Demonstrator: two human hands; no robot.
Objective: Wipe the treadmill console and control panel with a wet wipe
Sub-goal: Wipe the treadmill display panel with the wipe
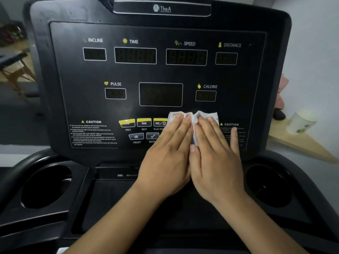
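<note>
The black treadmill console (73, 99) fills the view, with dark displays labelled INCLINE, TIME, SPEED, DISTANCE, PULSE and CALORIE. A row of yellow and grey buttons (144, 122) runs along its lower middle. A crumpled white wet wipe (194, 116) lies on the panel just right of those buttons. My left hand (167, 154) and my right hand (214, 156) lie flat side by side on the wipe, fingers pressing it against the panel. The hands hide most of the wipe and the buttons to the right.
Two round cup holders sit in the tray below the console, one at the left (45, 186) and one at the right (269, 184). A white cup (300, 123) stands on a wooden surface (304, 143) to the right. A wooden table (14, 68) is visible at the far left.
</note>
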